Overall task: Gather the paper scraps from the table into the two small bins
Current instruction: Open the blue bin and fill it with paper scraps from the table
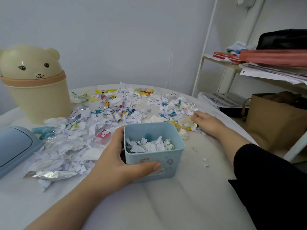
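A small blue square bin [172, 161] stands on the white table [166, 205], partly filled with white scraps. My left hand [116, 163] grips its left side, thumb across the front wall. My right hand [207, 122] rests on the table behind and right of the bin, its fingers curled around scraps at the edge of the paper scrap pile [106, 117]. The pile of white, yellow and teal scraps spreads across the table's middle and left. A cream bear-shaped bin [34, 85] with its lid on stands at the back left.
A blue lid-like object [15, 146] lies at the left edge. A silver wrapper [49, 175] lies at the pile's near edge. To the right stand a white shelf rack [204, 55] with books and papers and a brown paper bag [272, 123].
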